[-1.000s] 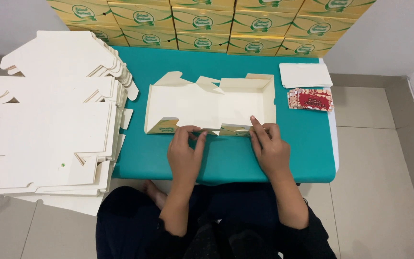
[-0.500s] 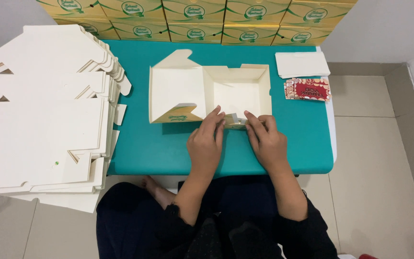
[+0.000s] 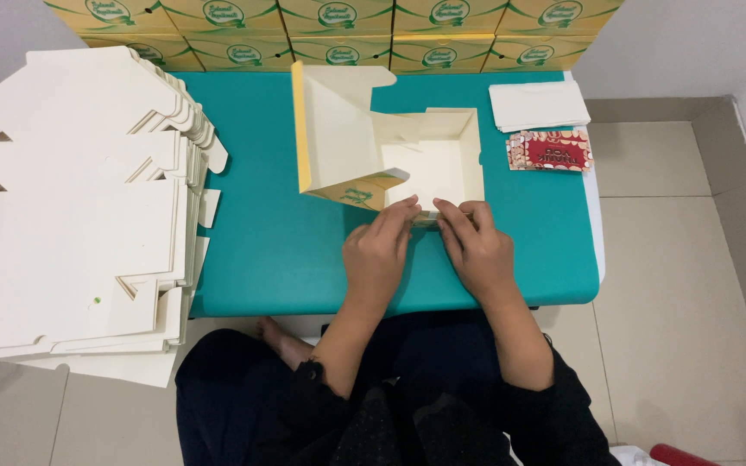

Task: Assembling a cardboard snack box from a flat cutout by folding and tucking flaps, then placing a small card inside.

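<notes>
While both hands worked at the near edge of the carton, the scene stood as follows.

Left hand: the left hand (image 3: 379, 252) lay palm down on the teal table (image 3: 278, 233), its fingers stretched forward and pressed flat against the near wall of the cream carton (image 3: 429, 164); it gripped nothing, only pushed with the fingertips.

Right hand: the right hand (image 3: 475, 244) lay just beside the left, also palm down, fingers extended to the same near wall, the tips of both hands almost meeting; no closed grasp was visible.

Carton: the half-folded box sat near the middle of the table, toward the far side, its tray open upward and white inside. Its big lid flap stood raised on the left side, yellow along the outer edge.

Flat blanks: a tall stack of unfolded white blanks (image 3: 71, 207) lay to the person's left, partly overhanging the table's left edge and well apart from the hands.

Finished boxes: a row of yellow and green printed boxes (image 3: 338, 34) stood along the far edge of the table, just behind the carton.

White sheets: a small pile of white sheets (image 3: 539, 105) lay at the far right corner of the table.

Red card: a red patterned card (image 3: 550, 151) lay just in front of those sheets, right of the carton and apart from it.

Person: seated at the near edge, dark sleeves, a bare foot (image 3: 282, 341) showing under the table edge.
</notes>
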